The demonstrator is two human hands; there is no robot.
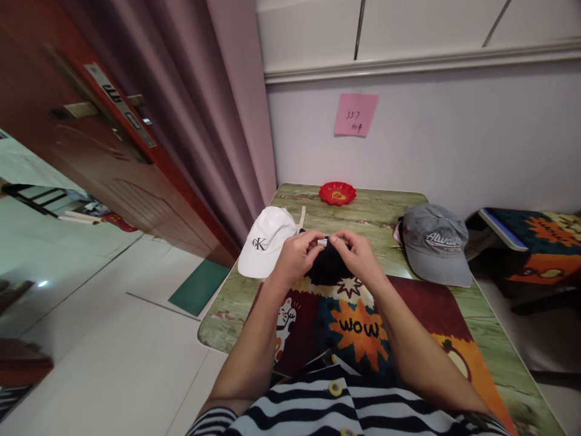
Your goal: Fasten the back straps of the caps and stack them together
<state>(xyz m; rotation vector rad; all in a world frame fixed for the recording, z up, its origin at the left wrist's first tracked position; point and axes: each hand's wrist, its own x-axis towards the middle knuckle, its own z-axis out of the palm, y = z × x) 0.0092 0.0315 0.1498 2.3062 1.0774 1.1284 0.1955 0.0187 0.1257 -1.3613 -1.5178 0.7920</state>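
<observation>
Over the table, both my hands are closed at a black cap [329,267], gripping near its upper edge. My left hand [297,254] pinches beside a small silvery buckle [322,242], which sits between my fingertips. From the other side, my right hand [356,253] pinches the cap's strap close to that buckle. The strap itself is mostly hidden by my fingers. A white cap [267,242] with a dark letter print lies just left of my left hand, its light strap [302,216] sticking up. Farther right rests a grey cap [436,242] with white lettering.
A red scalloped dish [338,193] stands at the back of the green wood-patterned table [385,203]. A colourful mat [299,339] lies under my forearms. Left of the table are a purple curtain [213,103] and a brown door [149,200]; a patterned seat [540,242] is on the right.
</observation>
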